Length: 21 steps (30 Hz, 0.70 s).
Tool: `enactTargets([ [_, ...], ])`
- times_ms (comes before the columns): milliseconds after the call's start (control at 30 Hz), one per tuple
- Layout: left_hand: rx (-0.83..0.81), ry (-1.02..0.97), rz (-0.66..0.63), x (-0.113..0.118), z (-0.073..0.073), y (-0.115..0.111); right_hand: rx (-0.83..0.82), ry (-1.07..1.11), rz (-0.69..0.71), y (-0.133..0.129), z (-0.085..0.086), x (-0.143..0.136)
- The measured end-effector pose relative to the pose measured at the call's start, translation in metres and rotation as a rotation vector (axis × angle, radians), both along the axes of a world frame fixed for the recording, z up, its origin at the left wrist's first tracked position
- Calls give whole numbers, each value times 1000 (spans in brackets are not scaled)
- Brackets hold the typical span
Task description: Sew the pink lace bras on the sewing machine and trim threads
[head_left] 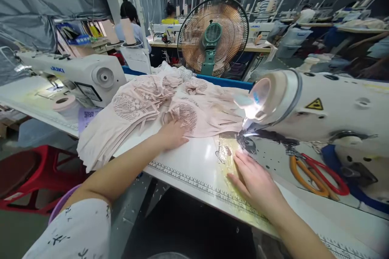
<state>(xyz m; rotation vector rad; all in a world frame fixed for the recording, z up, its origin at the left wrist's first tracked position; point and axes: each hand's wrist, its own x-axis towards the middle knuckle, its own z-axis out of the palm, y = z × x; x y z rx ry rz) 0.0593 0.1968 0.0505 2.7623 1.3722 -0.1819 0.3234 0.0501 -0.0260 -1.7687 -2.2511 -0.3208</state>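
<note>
Pale pink garment pieces with lace panels (209, 115) lie across the sewing table, and one edge reaches the lit needle area of the sewing machine (328, 105). My left hand (173, 134) rests on this fabric beside a round lace panel, thumb apart and fingertips partly lost among the folds. Just in front of the needle area, my right hand (255, 176) lies flat on the yellowish taped strip (226, 151) of the table, fingers stretched out. It holds nothing and is apart from the fabric.
Orange-and-red-handled scissors (319, 176) lie right of my right hand. A ruler tape (188, 180) runs along the front edge. Behind the fabric stands a large fan (212, 34). Another sewing machine (75, 75) is at left, above a red stool (36, 178). Several people work farther back.
</note>
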Motion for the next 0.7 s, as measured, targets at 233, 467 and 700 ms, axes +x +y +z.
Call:
enactTargets([
  [233,245,-230,-109,-75,18,-41,-67,-10,17,-1,1,3],
  [467,513,-365,570,-162,46,-1,-86,-15,-14,-1,-1,4],
  [700,393,-450,838,-196,23,36,-60,-47,13,-1,-10,11],
])
